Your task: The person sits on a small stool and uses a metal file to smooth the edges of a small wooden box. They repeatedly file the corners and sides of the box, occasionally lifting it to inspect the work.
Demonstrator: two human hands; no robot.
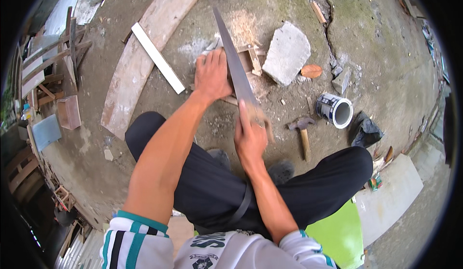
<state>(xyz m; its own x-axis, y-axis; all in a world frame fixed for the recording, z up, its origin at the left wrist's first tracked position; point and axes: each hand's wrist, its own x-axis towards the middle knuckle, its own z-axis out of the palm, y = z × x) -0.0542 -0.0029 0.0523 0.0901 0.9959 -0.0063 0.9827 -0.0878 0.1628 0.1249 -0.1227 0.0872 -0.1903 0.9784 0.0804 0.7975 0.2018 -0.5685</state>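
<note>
Saw (pixel 235 59) is the main thing going on: long blade running from up top down toward the person, lying across a small wooden piece (pixel 251 59) on the concrete floor (pixel 376 42). Right hand (pixel 251 136) has its grip wrapped tight round the saw handle, index finger pointing along the blade. Left hand (pixel 212 76) is flat, fingers spread, pressing down just left of the blade, touching the wood as far as I can tell. Sawdust around the cut. Person is crouched, black trousers, knees either side.

Other stuff lying about: a hammer (pixel 303 129) just right of the saw handle, a white can (pixel 334 110) on its side next to that, a black bag (pixel 365 130) beyond it. A grey slab (pixel 287 53) sits right of the wood, orange leaf (pixel 311 71) beside it. A white slat (pixel 157 58) and a long plank (pixel 140 57) lie off to the left.
</note>
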